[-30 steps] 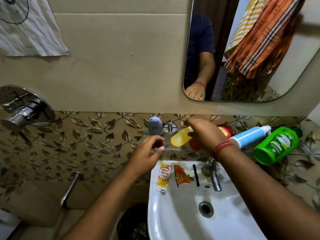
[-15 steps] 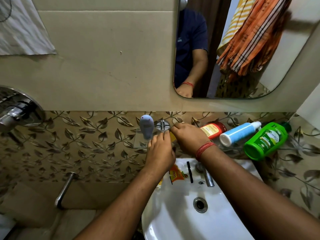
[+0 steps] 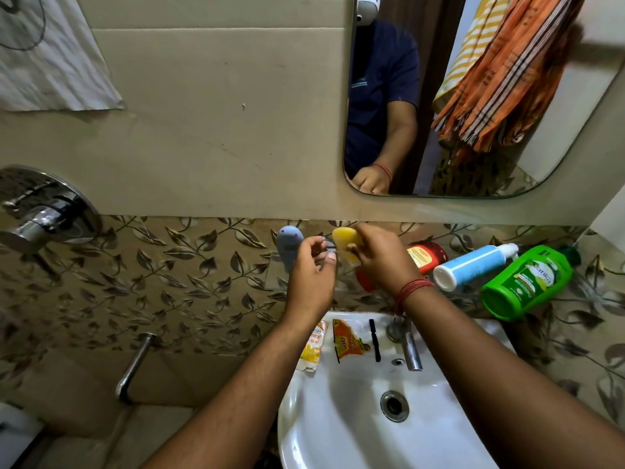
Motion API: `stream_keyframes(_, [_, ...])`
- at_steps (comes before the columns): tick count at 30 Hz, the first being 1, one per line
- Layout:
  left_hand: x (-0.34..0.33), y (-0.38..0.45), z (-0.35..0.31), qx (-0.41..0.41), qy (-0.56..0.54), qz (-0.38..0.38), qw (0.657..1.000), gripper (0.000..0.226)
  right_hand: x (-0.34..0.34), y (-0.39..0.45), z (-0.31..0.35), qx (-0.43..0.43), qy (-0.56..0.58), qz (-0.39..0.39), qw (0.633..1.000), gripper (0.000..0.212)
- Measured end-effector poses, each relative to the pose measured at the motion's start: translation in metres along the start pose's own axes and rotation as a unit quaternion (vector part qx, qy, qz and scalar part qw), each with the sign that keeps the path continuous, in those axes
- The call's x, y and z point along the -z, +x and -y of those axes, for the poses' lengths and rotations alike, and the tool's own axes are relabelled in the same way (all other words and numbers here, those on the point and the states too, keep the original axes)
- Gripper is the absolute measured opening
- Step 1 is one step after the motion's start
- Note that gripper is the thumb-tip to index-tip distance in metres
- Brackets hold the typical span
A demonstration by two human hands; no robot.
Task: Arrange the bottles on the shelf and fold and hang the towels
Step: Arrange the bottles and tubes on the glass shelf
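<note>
Green bottle (image 3: 526,283) label reads roughly "Vatika".

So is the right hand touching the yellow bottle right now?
Touching. The head view shows the right hand with its fingers curled around the yellow bottle, gripping it up by the glass shelf.

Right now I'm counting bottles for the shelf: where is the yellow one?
Head view, centre: the yellow bottle is held by the right hand above the sink, between the grey-blue bottle and red bottle.
</note>
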State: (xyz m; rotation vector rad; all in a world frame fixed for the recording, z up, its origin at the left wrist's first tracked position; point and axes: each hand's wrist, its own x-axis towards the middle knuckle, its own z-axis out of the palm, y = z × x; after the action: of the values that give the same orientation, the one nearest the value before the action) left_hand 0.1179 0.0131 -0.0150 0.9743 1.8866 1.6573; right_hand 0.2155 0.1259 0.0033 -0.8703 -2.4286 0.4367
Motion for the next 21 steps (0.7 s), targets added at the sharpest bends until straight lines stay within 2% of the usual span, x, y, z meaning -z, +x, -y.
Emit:
stream_keyframes(3, [0.002,0.003,-0.008,0.024,0.011,0.041,0.999,0.035,0.01,0.007,-0.002,-0.078,0.116,0.015,0.99,0.025])
stream_keyframes(6, [0.003,0.005,-0.009,0.042,0.025,0.075,0.996,0.039,0.009,0.011,-0.004,-0.115,0.171,0.038,0.978,0.021])
stream_keyframes(12, [0.0,0.004,-0.003,0.061,0.03,0.067,0.995,0.043,0.004,0.016,-0.004,-0.131,0.205,0.076,0.967,0.019])
stream_keyframes(17, [-0.002,0.003,0.001,0.06,0.036,0.068,0.995,0.049,0.006,0.014,-0.002,-0.117,0.205,0.098,0.967,0.034])
stream_keyframes(21, [-0.002,0.003,0.003,0.065,0.037,0.072,0.995,0.053,0.009,0.012,-0.002,-0.107,0.188,0.112,0.97,0.036])
